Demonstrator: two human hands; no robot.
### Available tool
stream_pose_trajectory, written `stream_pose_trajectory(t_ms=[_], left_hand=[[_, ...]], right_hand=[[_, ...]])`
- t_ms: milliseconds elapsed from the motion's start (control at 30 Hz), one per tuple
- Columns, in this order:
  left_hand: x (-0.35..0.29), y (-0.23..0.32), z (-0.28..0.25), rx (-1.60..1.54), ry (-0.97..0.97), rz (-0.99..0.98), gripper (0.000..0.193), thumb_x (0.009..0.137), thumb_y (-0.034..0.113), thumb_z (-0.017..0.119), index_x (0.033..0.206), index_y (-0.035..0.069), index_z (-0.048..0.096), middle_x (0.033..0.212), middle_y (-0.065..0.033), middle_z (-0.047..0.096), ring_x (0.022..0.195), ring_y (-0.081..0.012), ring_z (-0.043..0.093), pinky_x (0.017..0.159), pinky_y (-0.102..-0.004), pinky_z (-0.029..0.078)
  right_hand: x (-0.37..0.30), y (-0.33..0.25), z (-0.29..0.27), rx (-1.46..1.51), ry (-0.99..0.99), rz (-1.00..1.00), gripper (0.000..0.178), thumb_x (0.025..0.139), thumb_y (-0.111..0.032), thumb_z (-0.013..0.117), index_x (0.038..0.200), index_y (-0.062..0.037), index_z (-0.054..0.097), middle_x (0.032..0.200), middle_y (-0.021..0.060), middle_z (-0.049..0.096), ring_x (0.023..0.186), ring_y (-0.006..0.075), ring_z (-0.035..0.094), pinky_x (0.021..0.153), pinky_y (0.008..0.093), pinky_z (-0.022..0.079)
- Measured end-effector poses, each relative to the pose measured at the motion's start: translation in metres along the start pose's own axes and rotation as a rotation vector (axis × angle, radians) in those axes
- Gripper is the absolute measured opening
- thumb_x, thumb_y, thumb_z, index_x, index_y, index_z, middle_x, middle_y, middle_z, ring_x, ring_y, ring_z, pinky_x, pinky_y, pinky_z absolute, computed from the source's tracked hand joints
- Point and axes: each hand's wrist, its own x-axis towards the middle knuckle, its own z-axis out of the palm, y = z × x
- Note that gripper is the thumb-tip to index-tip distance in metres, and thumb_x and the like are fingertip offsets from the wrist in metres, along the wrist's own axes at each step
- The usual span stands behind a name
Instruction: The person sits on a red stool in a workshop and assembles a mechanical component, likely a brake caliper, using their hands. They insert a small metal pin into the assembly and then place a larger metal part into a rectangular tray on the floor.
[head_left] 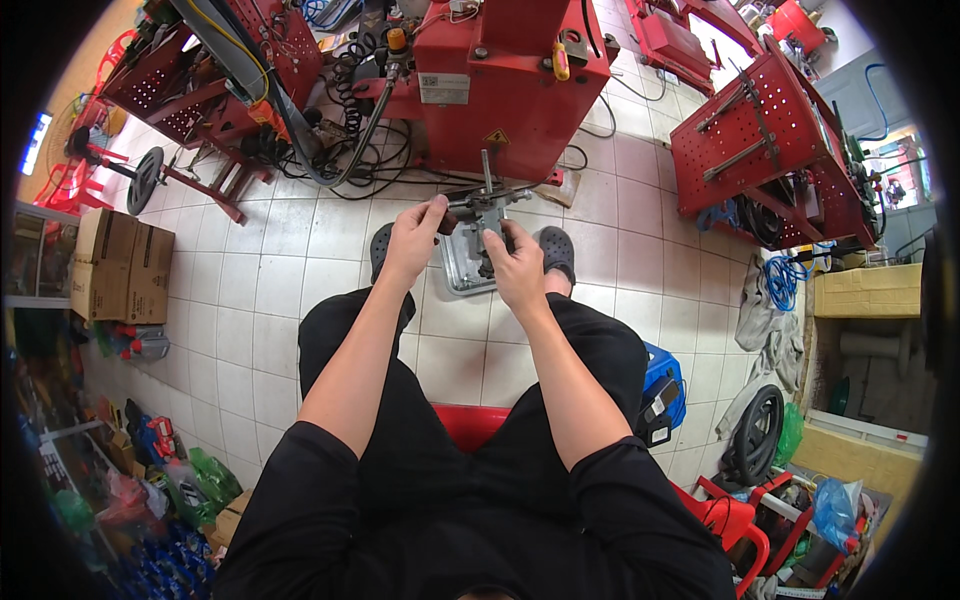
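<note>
I sit with both hands stretched out over a shallow metal tray (pixel 452 278) on the floor between my feet. Above the tray stands a grey metal assembly (pixel 489 212) with an upright rod (pixel 486 165); its exact kind is unclear. My right hand (pixel 518 268) is closed around the near right side of this assembly. My left hand (pixel 414 240) is closed, thumb and fingers pinched at the assembly's left side, next to a small dark brown piece (pixel 448 222). Whatever sits inside the left fingers is hidden.
A red machine (pixel 500 100) stands right ahead, with black cables (pixel 375 165) on the tiles before it. At the right are a red perforated cabinet (pixel 735 140) and a blue case (pixel 662 385). Cardboard boxes (pixel 120 268) stand at the left.
</note>
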Motion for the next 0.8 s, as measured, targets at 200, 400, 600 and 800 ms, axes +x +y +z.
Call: stream_pose_trajectory(t_ms=[200,400,600,800], left_hand=[[-0.010,0.006,0.026,-0.147,0.174,0.403,0.032,0.091,0.033,0.053,0.101,0.004,0.061,0.086,-0.0023,0.063,0.075,-0.0093,0.056,0.069,-0.0223,0.042],[-0.001,-0.004,0.004,-0.055,0.059,0.097,0.030,0.088,0.022,0.054,0.111,0.003,0.059,0.097,-0.0035,0.061,0.081,-0.0087,0.056,0.067,-0.0223,0.042],[-0.009,0.004,0.010,-0.194,0.099,0.195,0.028,0.089,0.023,0.053,0.109,0.003,0.060,0.095,-0.0027,0.062,0.078,-0.0082,0.055,0.066,-0.0209,0.040],[-0.012,0.008,0.024,-0.131,0.153,0.386,0.027,0.088,0.022,0.053,0.108,0.004,0.061,0.094,-0.0028,0.062,0.078,-0.0082,0.056,0.065,-0.0213,0.040]], right_hand=[[0.002,0.007,-0.002,0.044,-0.017,0.049,0.041,0.083,-0.031,0.062,0.103,0.0056,0.059,0.066,0.0070,0.060,0.060,0.0112,0.054,0.056,0.0271,0.044],[0.000,0.004,0.001,0.009,-0.011,0.016,0.039,0.083,-0.030,0.062,0.102,0.0041,0.060,0.064,0.0071,0.059,0.058,0.0107,0.053,0.056,0.0264,0.043],[0.000,-0.002,-0.002,-0.005,-0.016,0.041,0.040,0.082,-0.031,0.062,0.102,0.0031,0.061,0.065,0.0088,0.060,0.060,0.0120,0.056,0.058,0.0278,0.044],[0.000,0.008,0.002,-0.031,0.002,-0.004,0.039,0.081,-0.031,0.062,0.101,0.0024,0.061,0.066,0.0109,0.061,0.060,0.0146,0.057,0.058,0.0290,0.045]])
